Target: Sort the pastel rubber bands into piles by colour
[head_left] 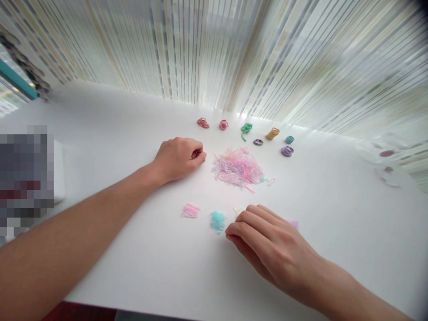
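Observation:
A loose pile of small elastic bands, mostly pink with pale blue and white, lies mid-table. Left of it, my left hand rests on the table, loosely curled, thumb and forefinger close together; the inside is hidden. My right hand is closed in a pinch just right of a small heap of turquoise bands; whatever its fingertips hold is too small to make out. A few cream bands show behind its fingers, and lilac bands peek out beyond its knuckles. Pink bands form another heap farther left.
Along the back sit coiled hair ties: red, pink, green, mustard, blue and purple. A string curtain hangs behind the white table. A blurred-out object stands at left.

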A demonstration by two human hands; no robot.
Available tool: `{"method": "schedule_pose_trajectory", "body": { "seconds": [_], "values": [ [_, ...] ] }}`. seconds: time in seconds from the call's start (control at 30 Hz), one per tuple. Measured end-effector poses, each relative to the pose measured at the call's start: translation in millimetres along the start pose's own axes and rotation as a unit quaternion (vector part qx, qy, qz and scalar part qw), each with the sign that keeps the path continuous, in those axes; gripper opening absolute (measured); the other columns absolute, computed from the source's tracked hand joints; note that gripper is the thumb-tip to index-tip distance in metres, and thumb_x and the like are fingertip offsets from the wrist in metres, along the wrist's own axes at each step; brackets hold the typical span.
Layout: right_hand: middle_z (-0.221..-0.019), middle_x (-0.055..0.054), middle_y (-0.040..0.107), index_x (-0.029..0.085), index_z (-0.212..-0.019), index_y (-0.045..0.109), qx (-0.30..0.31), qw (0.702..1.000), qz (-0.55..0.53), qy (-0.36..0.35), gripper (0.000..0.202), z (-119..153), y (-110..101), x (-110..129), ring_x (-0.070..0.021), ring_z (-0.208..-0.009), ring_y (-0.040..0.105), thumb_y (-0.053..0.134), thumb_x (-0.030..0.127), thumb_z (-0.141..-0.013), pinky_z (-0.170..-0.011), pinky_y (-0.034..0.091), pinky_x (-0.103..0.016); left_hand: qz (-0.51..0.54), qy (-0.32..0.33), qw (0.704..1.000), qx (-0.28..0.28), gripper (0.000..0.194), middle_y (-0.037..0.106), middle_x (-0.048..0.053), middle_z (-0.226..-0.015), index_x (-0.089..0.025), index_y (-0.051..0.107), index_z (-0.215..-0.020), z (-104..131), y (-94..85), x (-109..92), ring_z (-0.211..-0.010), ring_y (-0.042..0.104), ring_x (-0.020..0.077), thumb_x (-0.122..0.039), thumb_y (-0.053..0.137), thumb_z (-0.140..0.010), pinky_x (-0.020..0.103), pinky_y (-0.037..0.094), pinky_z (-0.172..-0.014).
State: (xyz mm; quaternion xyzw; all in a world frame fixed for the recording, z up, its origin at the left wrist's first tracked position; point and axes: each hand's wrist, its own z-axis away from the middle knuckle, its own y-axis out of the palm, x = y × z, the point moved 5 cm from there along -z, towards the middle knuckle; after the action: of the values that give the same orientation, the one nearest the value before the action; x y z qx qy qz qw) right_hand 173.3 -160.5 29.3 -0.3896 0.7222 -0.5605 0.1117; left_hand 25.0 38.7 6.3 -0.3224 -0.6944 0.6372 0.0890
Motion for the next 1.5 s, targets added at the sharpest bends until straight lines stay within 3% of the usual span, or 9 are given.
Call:
{"method": "schedule_pose_trajectory", "body": {
  "seconds": [0.9, 1.2, 1.5],
  "values": [
    [-0.075, -0.005, 0.060, 0.013, -0.091, 0.069, -0.007, 0.999, 0.048, -0.024, 0.025, -3.3, 10.6, 4.6, -0.0209, -0.068, 0.043, 0.050, 0.004, -0.104, -0.062, 0.033, -0.037, -0.001, 0.001, 1.000, -0.007, 0.029, 0.074, 0.006, -0.083, -0.021, 0.064, -0.073, 0.6, 0.0, -0.6, -0.075, 0.061, 0.0208, -0.039, 0.050, -0.091, 0.036, 0.028, -0.063],
    [-0.076, -0.008, 0.066, 0.008, -0.098, 0.072, -0.037, 0.999, 0.016, -0.025, 0.013, -1.5, -8.1, 4.0, -0.0200, -0.069, 0.051, 0.060, 0.002, -0.100, -0.064, 0.042, -0.036, 0.006, 0.001, 1.000, -0.004, 0.029, 0.073, 0.006, -0.082, -0.020, 0.064, -0.073, 0.8, 0.1, -0.6, -0.074, 0.059, 0.0202, -0.039, 0.050, -0.090, 0.036, 0.028, -0.063],
    [-0.081, -0.008, 0.073, 0.014, -0.103, 0.066, -0.074, 0.997, 0.030, -0.001, 0.011, 5.8, -25.2, -7.2, -0.0201, -0.072, 0.062, 0.065, 0.004, -0.099, -0.067, 0.049, -0.036, -0.002, -0.007, 1.000, 0.004, 0.027, 0.075, 0.005, -0.085, -0.021, 0.063, -0.074, -0.1, 0.0, 0.3, -0.077, 0.062, 0.0215, -0.039, 0.052, -0.091, 0.036, 0.030, -0.064]
  ]
}}
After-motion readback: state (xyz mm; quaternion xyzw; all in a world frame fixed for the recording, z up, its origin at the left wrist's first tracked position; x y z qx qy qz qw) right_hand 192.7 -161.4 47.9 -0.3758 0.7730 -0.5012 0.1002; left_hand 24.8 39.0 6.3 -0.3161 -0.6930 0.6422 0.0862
